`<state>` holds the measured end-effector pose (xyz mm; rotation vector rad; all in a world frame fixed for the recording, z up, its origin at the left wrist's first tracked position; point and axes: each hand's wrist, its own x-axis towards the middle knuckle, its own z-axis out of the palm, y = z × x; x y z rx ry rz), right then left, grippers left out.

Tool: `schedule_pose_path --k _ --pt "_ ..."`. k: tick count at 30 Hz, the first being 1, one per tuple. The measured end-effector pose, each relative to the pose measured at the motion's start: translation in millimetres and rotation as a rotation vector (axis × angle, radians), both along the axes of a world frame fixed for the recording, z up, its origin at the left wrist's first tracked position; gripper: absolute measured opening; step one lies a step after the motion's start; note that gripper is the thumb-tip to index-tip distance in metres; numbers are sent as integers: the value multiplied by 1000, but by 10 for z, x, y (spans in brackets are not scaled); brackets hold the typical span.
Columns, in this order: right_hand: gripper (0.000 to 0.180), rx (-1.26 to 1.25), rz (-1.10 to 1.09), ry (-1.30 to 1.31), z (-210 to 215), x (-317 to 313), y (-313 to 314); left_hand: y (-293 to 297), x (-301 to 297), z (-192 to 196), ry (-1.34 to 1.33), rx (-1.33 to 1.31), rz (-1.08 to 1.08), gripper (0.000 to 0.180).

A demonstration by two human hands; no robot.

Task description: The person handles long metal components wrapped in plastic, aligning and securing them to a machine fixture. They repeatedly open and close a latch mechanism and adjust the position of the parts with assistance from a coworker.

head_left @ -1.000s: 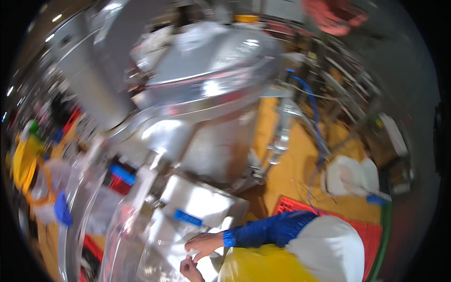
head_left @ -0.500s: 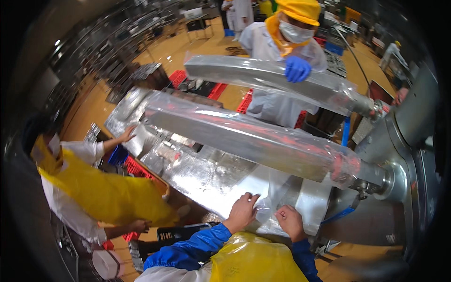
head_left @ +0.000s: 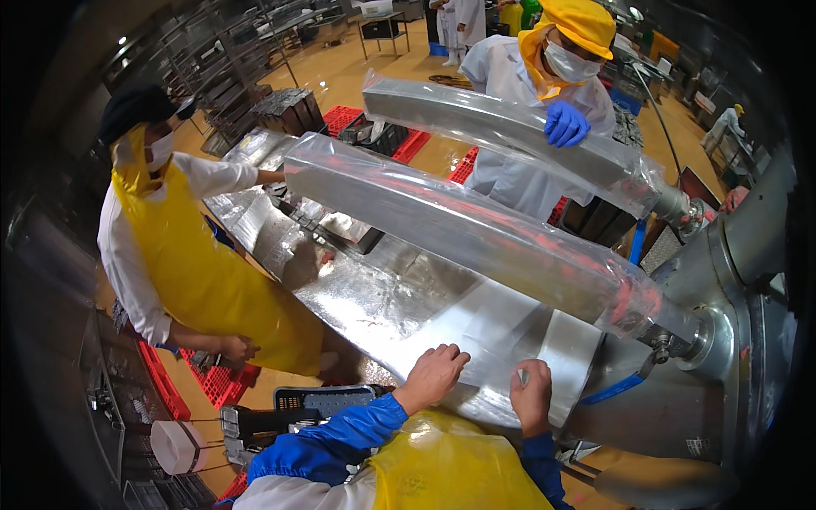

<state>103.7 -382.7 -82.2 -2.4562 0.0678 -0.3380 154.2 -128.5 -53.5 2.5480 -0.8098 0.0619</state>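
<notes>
One broad, shiny steel table [head_left: 365, 285] is stretching diagonally from the upper left toward the person's body, with a large grey steel machine [head_left: 663, 399] standing at its right end. Two long, square-sided metal tubes in clear plastic film are reaching leftward from that machine, the nearer film-covered tube [head_left: 459, 229] slanting above the table and the farther film-covered tube [head_left: 493, 123] lying roughly parallel beyond it. Below the nearer one, a pale, flat, oblong sheet [head_left: 571, 353] of whitish, thin-looking material is lying on the right part of the table, its long axis pointing away from the person and leaning slightly right, so it is running crosswise to the tube. From the right hand [head_left: 531, 395] this sheet is lying just ahead and to the right, which is making that hand the nearer one; the left hand [head_left: 433, 378] is staying well apart from it, at the table's near edge. Left fingers are bending loosely, palm down, and whether they are pinching clear film cannot be told. Right thumb and fingertips are curling into a narrow ring, a small pale patch [head_left: 522, 376] showing there; whether this is held film or table behind is unclear.
</notes>
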Motion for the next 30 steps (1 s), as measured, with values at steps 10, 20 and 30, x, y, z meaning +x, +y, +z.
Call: schedule_pose_path --k 10,20,30 --pt "21 237 -239 150 -29 -146 77 -271 -228 -242 666 -636 268 13" --pt "11 335 103 -75 -72 -188 211 -321 104 -48 1146 -1786 437 4" --pt "11 1878 -7 216 180 -129 180 -351 -10 -102 1211 -1273 154 20"
